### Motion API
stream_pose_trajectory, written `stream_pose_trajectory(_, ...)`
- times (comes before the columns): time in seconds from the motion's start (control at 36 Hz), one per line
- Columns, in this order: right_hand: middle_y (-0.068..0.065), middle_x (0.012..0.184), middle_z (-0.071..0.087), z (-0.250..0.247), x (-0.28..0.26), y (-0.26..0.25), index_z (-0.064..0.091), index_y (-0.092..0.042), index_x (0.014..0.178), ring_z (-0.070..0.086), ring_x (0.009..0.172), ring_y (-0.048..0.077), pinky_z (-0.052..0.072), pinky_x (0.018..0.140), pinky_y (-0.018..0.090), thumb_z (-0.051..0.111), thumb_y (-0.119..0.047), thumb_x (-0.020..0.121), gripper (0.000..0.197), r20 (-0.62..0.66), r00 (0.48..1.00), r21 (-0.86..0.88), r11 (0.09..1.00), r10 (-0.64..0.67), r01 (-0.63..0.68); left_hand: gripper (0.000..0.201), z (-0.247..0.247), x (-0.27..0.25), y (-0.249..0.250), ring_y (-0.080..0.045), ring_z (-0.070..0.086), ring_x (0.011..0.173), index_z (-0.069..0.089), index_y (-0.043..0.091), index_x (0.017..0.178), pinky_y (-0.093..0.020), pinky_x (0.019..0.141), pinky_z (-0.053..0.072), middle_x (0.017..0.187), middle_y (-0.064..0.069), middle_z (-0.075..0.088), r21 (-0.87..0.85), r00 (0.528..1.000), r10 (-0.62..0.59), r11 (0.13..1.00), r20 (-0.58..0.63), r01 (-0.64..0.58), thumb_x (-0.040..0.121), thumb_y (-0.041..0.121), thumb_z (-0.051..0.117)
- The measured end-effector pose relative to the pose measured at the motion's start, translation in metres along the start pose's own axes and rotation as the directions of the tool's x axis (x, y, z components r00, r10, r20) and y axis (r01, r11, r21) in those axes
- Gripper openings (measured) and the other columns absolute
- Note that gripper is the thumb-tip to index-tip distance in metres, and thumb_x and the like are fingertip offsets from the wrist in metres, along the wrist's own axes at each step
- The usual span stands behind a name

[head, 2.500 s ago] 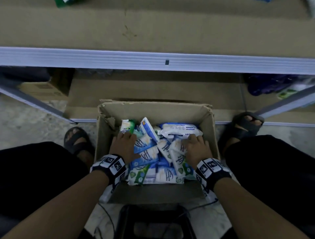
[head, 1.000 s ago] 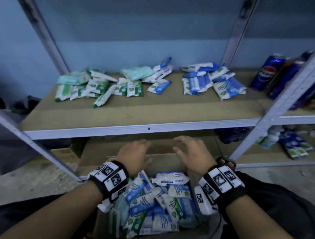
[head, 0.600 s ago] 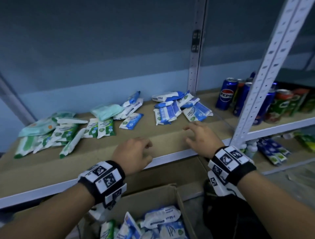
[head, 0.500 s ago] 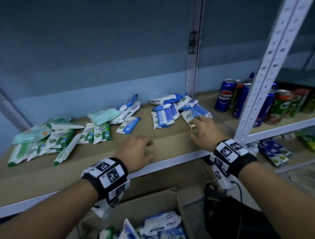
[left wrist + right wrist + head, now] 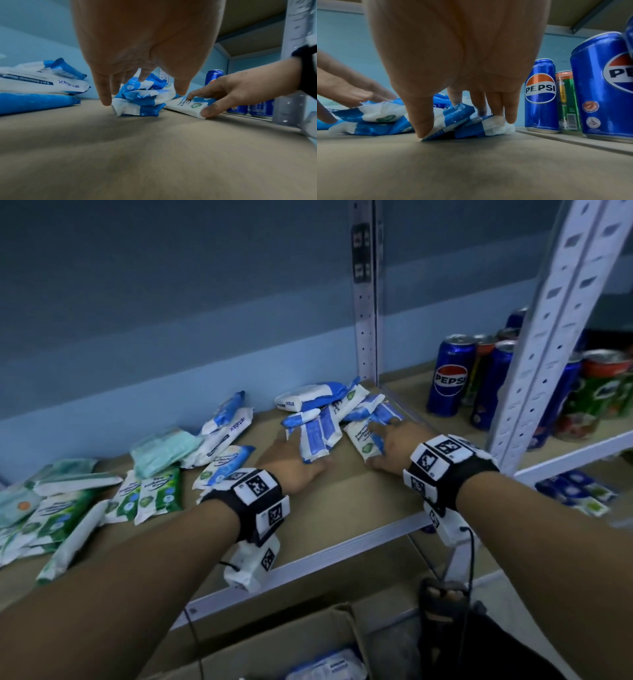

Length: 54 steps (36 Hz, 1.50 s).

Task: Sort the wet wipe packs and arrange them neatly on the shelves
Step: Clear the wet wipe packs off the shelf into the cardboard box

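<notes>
Blue and white wet wipe packs [image 5: 329, 419] lie in a loose pile at the right end of the brown shelf [image 5: 342, 508]. My left hand [image 5: 294, 460] is spread over one blue pack [image 5: 137, 108]; little finger and thumb stand on either side and touch it. My right hand [image 5: 387, 440] holds a white and blue pack [image 5: 187, 106], its thumb against the near edge and its fingers on top. The same hand [image 5: 462, 119] arches over the packs [image 5: 453, 121] in the right wrist view. Green packs [image 5: 147, 494] lie further left.
Pepsi cans [image 5: 450, 378] and other drink cans [image 5: 596, 395] stand beyond the white upright post [image 5: 548, 337] on the right. A cardboard box [image 5: 291, 652] with more packs sits below the shelf edge. Larger white and blue packs [image 5: 226, 426] lie behind the left hand.
Both hands rose from the box to the shelf. In the last half second the left hand moved forward from the shelf edge onto the blue packs, and the right hand settled on its pack.
</notes>
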State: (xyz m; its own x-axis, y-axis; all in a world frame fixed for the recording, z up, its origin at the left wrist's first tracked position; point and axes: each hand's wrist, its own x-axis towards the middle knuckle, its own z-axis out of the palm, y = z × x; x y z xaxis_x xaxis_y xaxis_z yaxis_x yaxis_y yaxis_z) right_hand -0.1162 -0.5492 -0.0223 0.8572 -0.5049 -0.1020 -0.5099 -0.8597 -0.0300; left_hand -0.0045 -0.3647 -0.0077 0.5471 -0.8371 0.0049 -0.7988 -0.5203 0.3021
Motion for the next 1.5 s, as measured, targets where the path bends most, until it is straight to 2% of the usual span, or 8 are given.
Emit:
stream_pose_trajectory(0.11,0.009,0.147,0.042,0.0,0.004,0.003,0.024,-0.03,0.152,0.047,0.129,0.03,0.043,0.097,0.035,0.056,-0.057,0.089,0.076,-0.004,1.0,-0.007,1.0,-0.015,0.015,0.077,0.01,0.022,-0.003,-0.03,0.029,0.144,0.0,0.025,0.158,-0.031,0.108,0.031,0.162,-0.009,0.02,0.017,0.951,-0.299,0.954,0.085,0.298,0.098,0.064,0.028)
stream_pose_trajectory(0.22,0.009,0.139,0.05,-0.004,0.003,0.0,0.035,-0.027,0.146,0.05,0.124,0.029,0.045,0.092,0.035,0.056,-0.057,0.087,0.069,-0.01,1.0,-0.037,0.999,-0.024,0.023,0.08,0.016,0.03,-0.003,-0.033,0.029,0.144,0.002,0.017,0.157,-0.035,0.109,0.033,0.159,-0.013,0.027,0.111,0.928,-0.362,0.93,0.092,0.351,0.098,0.065,0.026)
stream_pose_trajectory(0.36,0.005,0.133,0.055,-0.007,-0.007,-0.006,0.047,-0.025,0.136,0.051,0.12,0.025,0.037,0.079,0.031,0.056,-0.059,0.086,0.061,-0.017,0.999,-0.072,0.997,-0.039,0.037,0.082,0.013,0.03,-0.007,-0.032,0.03,0.143,0.01,0.018,0.157,-0.037,0.111,0.034,0.16,-0.011,0.025,0.17,0.917,-0.381,0.918,0.119,0.359,0.095,0.066,0.034)
stream_pose_trajectory(0.89,0.002,0.132,0.057,0.001,-0.12,-0.07,0.042,-0.031,0.143,0.053,0.117,0.024,0.044,0.092,0.034,0.058,-0.058,0.083,0.068,0.033,0.998,0.189,0.981,-0.05,0.043,0.072,-0.005,-0.107,-0.036,-0.028,0.05,0.126,0.023,0.037,0.152,-0.036,0.099,0.043,0.144,-0.007,0.05,0.198,0.96,-0.272,0.947,0.066,0.255,0.09,0.063,0.048)
stream_pose_trajectory(1.06,-0.007,0.141,0.051,0.013,-0.151,-0.104,0.041,-0.037,0.143,0.051,0.121,0.02,0.043,0.097,0.034,0.061,-0.056,0.081,0.068,-0.006,0.986,0.262,0.951,-0.169,0.164,0.072,-0.013,-0.169,-0.065,-0.028,0.055,0.118,0.031,0.043,0.148,-0.037,0.096,0.044,0.135,-0.001,0.059,0.165,0.958,-0.286,0.945,-0.01,0.284,0.082,0.068,0.049)
stream_pose_trajectory(1.22,-0.002,0.127,0.057,0.021,-0.166,-0.146,0.041,-0.043,0.134,0.055,0.11,0.019,0.047,0.09,0.032,0.061,-0.059,0.077,0.063,-0.027,0.965,0.322,0.912,-0.26,0.254,0.091,-0.017,-0.218,-0.093,-0.025,0.059,0.111,0.034,0.048,0.144,-0.033,0.088,0.044,0.127,0.003,0.065,0.165,0.94,-0.331,0.925,-0.086,0.341,0.059,0.079,0.025)
stream_pose_trajectory(1.36,-0.01,0.125,0.049,0.023,-0.17,-0.178,0.039,-0.035,0.131,0.049,0.113,0.018,0.044,0.088,0.032,0.062,-0.07,0.078,0.068,-0.03,0.941,0.241,0.911,-0.338,0.335,0.082,-0.01,-0.252,-0.114,-0.022,0.059,0.115,0.044,0.043,0.14,-0.034,0.091,0.047,0.137,0.009,0.058,-0.01,0.918,-0.354,0.934,-0.18,0.358,0.063,0.071,0.032)
stream_pose_trajectory(1.5,-0.007,0.131,0.054,0.027,-0.161,-0.195,0.042,-0.034,0.134,0.046,0.12,0.02,0.039,0.097,0.034,0.063,-0.058,0.082,0.061,-0.117,0.93,0.225,0.903,-0.349,0.367,0.071,0.002,-0.263,-0.127,-0.019,0.056,0.121,0.048,0.038,0.14,-0.036,0.098,0.046,0.144,0.01,0.051,-0.12,0.883,-0.359,0.933,-0.303,0.339,0.073,0.06,0.039)
